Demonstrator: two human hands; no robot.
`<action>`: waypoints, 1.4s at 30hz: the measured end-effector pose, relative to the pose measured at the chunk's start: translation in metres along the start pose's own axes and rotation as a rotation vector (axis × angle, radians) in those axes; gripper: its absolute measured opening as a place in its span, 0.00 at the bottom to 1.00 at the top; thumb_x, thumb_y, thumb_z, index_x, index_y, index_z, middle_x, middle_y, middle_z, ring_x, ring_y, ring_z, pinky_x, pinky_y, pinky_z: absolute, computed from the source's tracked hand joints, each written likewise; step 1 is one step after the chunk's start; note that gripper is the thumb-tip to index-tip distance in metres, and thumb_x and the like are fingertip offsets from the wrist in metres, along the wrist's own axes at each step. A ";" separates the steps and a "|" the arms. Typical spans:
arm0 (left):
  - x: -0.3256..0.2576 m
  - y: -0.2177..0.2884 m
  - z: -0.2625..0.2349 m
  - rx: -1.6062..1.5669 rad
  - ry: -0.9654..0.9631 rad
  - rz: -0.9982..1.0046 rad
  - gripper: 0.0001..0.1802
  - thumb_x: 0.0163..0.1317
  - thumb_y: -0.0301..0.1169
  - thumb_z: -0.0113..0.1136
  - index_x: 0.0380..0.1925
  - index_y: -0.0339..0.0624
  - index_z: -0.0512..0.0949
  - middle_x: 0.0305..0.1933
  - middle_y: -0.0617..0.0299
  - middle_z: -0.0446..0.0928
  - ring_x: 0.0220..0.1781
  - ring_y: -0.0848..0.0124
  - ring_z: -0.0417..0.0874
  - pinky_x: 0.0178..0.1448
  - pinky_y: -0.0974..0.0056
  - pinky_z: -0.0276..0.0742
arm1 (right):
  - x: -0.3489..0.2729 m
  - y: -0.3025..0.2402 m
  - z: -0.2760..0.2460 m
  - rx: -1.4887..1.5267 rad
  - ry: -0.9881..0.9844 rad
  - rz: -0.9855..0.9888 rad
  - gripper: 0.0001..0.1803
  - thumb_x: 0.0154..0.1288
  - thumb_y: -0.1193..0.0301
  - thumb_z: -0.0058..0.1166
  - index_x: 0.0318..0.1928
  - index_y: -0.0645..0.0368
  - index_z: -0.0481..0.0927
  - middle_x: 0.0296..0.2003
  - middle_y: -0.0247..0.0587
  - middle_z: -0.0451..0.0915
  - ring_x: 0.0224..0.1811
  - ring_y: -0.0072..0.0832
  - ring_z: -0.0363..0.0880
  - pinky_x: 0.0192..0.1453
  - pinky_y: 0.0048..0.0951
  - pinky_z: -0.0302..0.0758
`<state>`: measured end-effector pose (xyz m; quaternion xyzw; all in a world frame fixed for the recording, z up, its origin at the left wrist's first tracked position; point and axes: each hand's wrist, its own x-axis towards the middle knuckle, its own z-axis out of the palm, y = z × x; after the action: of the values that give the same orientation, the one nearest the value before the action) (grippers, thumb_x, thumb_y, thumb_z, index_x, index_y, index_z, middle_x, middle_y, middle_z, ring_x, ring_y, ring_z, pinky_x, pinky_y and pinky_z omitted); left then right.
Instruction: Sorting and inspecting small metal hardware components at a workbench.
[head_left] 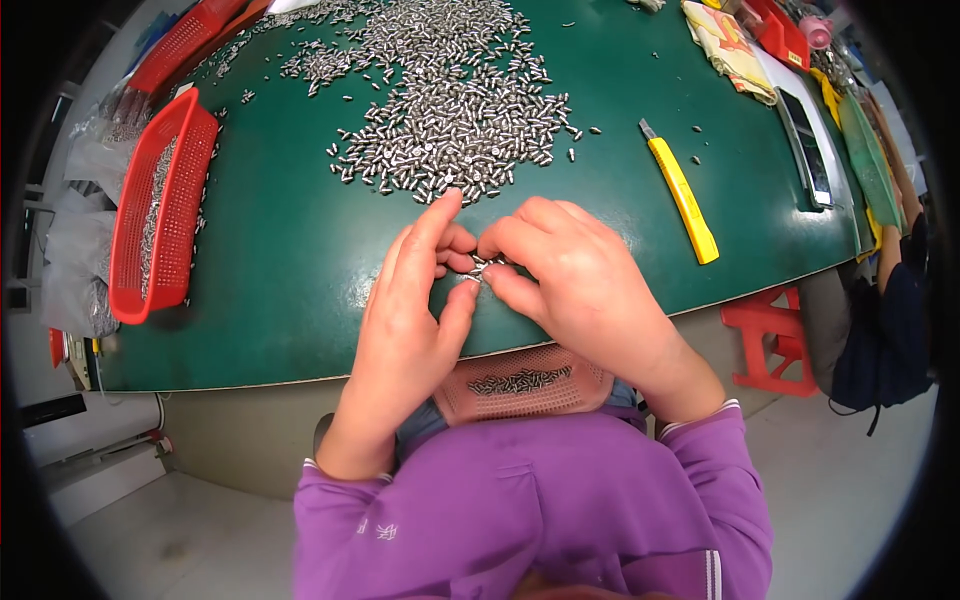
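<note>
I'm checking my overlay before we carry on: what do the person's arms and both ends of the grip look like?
The left grip and right grip are human hands, ungloved, with no ring or watch visible. The forearms are bare near the wrists. Above them come purple sleeves, their cuffs edged with thin white stripes. No cables show.

Site is judged to be a workshop. A green table (280, 220) is seen, with small metal parts (450, 110) heaped loose from its far side toward the middle. More such parts are held in a red basket (188, 200) at the left edge and in a pink basket (525, 405) below the near edge. Bags (85, 245) are crowded along the left edge. A cutter (683, 200) is laid toward the near right corner; a stool (757, 314) is seen below.
</note>
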<state>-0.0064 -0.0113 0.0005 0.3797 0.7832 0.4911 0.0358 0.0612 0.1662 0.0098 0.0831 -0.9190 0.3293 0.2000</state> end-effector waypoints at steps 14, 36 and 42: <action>-0.002 0.000 0.003 -0.013 0.037 0.015 0.40 0.58 0.08 0.57 0.73 0.40 0.65 0.52 0.54 0.75 0.48 0.66 0.82 0.55 0.62 0.80 | 0.000 -0.001 0.007 -0.069 0.028 0.031 0.06 0.60 0.74 0.62 0.36 0.57 0.77 0.32 0.43 0.73 0.36 0.44 0.76 0.38 0.44 0.76; -0.003 -0.002 0.003 0.153 0.048 0.076 0.34 0.55 0.14 0.66 0.65 0.40 0.76 0.42 0.63 0.82 0.46 0.69 0.80 0.53 0.65 0.78 | -0.005 -0.004 0.012 -0.146 0.070 0.011 0.08 0.59 0.73 0.62 0.34 0.56 0.74 0.32 0.41 0.71 0.36 0.40 0.74 0.38 0.42 0.74; -0.002 0.000 0.003 0.170 0.050 0.045 0.31 0.55 0.13 0.65 0.62 0.40 0.77 0.41 0.62 0.82 0.45 0.69 0.80 0.51 0.64 0.79 | -0.009 -0.003 0.007 -0.068 0.045 0.009 0.08 0.60 0.73 0.62 0.35 0.57 0.75 0.32 0.42 0.71 0.37 0.42 0.73 0.41 0.43 0.73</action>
<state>-0.0039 -0.0103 -0.0022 0.3864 0.8140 0.4328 -0.0273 0.0677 0.1595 0.0023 0.0648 -0.9254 0.3004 0.2217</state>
